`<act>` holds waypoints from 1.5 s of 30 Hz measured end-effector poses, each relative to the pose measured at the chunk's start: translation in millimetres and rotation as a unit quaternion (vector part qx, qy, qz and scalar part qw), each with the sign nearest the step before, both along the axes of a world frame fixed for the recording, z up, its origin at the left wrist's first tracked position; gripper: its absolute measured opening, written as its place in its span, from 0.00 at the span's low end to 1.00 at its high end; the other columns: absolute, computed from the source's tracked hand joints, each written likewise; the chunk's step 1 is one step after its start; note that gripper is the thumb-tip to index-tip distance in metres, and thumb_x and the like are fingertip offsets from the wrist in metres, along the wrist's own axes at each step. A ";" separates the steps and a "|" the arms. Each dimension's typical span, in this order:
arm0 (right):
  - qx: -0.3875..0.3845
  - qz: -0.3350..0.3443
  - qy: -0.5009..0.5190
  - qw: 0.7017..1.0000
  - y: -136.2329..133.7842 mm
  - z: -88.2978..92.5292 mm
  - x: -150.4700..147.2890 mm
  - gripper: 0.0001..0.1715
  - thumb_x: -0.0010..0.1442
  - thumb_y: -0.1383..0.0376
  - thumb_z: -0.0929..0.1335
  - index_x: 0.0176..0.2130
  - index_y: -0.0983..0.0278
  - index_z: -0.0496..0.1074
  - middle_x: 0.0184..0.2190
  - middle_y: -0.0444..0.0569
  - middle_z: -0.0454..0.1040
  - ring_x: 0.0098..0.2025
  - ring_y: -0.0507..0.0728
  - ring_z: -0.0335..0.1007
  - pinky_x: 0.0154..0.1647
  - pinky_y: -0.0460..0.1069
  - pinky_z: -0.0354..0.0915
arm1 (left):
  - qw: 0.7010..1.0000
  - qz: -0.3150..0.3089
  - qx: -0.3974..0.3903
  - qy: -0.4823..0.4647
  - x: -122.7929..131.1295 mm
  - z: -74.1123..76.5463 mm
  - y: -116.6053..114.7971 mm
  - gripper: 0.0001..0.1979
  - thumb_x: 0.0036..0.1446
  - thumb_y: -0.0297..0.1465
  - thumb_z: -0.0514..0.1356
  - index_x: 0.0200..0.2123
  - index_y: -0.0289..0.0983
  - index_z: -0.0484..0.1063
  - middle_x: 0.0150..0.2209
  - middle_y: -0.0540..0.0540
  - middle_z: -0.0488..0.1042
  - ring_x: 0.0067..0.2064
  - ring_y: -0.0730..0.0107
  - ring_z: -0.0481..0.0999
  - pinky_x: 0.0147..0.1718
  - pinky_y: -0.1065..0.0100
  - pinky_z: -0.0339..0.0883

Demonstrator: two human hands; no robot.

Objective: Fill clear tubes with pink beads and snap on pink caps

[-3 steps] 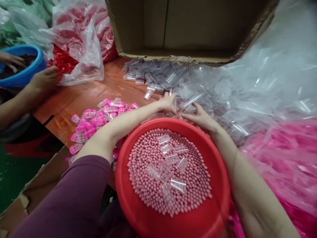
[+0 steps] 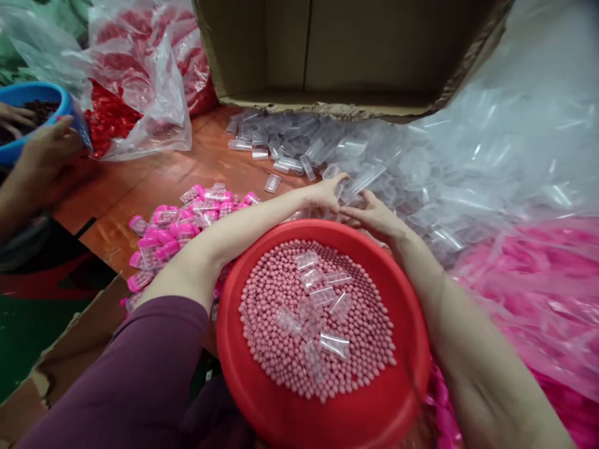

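Observation:
Beyond the far rim of a red basin [image 2: 230, 368], my two hands cup a bunch of clear plastic tubes [image 2: 362, 181] between them. My left hand [image 2: 330, 192] curls round the bunch from the left, its fingertips partly hidden among the tubes. From the right, my right hand [image 2: 377, 217] presses in with bent fingers, close to the left one. Inside the basin lie many small pink beads [image 2: 271, 280], with several clear tubes [image 2: 334, 345] resting on top. How many tubes my hands hold is hidden.
Pink-capped tubes filled with beads [image 2: 168, 231] lie left of the basin. An open cardboard box [image 2: 355, 56] stands behind the tube pile [image 2: 290, 137]. Pink pieces in a plastic bag [image 2: 538, 293] are at right. At left, a co-worker's hand [image 2: 51, 146] is beside a blue basin [image 2: 35, 90].
My left hand has shifted slightly right, closer to my right hand, drawing the tubes together. A tube by my left wrist now lies farther apart. The co-worker's near hand has moved left.

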State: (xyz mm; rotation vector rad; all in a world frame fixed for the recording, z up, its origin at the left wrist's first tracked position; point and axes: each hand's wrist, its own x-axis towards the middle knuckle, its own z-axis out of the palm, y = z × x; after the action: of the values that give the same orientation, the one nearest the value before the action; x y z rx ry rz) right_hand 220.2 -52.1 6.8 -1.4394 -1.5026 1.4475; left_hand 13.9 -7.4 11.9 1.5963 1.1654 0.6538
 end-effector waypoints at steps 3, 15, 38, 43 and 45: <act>-0.001 -0.030 0.066 0.997 -0.5 17.7 -0.3 0.50 0.49 0.51 0.89 0.61 0.60 0.70 0.38 0.46 0.87 0.34 0.58 0.86 0.31 0.50 0.82 | 0.994 -0.081 -0.070 -0.006 0.4 33.1 -11.8 0.59 0.50 0.14 0.72 0.83 0.37 0.56 0.43 0.42 0.85 0.43 0.46 0.89 0.53 0.38 0.85; 0.197 0.090 -0.041 0.975 -161.0 95.0 -27.0 0.25 0.72 0.46 0.77 0.59 0.58 0.81 0.63 0.50 0.83 0.68 0.68 0.80 0.81 0.71 0.69 | 0.918 -0.286 0.269 0.058 -66.1 119.7 -137.5 0.47 0.65 0.35 0.53 0.81 0.15 0.49 0.83 0.27 0.57 0.86 0.31 0.45 0.75 0.36 0.49; 0.095 0.366 -0.475 0.795 -253.9 78.9 -43.4 0.36 0.75 0.74 0.62 0.76 0.63 0.72 0.65 0.65 0.79 0.58 0.70 0.85 0.56 0.61 0.80 | 0.818 -0.396 0.094 0.406 -84.0 72.1 -276.9 0.44 0.74 0.56 0.64 0.85 0.48 0.60 0.88 0.33 0.49 0.87 0.25 0.47 0.79 0.21 0.48; 0.195 0.195 -0.541 0.794 -197.7 64.4 -51.2 0.31 0.83 0.64 0.58 0.75 0.73 0.68 0.67 0.78 0.74 0.59 0.76 0.82 0.54 0.64 0.78 | 0.833 -0.405 0.063 0.372 -90.5 75.3 -278.1 0.38 0.73 0.54 0.66 0.79 0.46 0.71 0.88 0.37 0.46 0.88 0.30 0.42 0.82 0.26 0.41; 0.199 0.193 -0.554 0.785 -185.0 55.4 -61.8 0.31 0.84 0.64 0.56 0.73 0.77 0.68 0.65 0.80 0.73 0.57 0.77 0.82 0.52 0.64 0.76 | 0.838 -0.419 0.056 0.345 -90.7 78.9 -281.4 0.36 0.73 0.53 0.67 0.77 0.46 0.74 0.88 0.38 0.48 0.89 0.31 0.43 0.82 0.25 0.41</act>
State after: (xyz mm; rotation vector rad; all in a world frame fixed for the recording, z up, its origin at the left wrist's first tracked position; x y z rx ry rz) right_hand 158.4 -237.1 62.2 -1.8456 -2.7170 0.2400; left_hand -76.7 -288.8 90.8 2.2936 0.7495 -0.4858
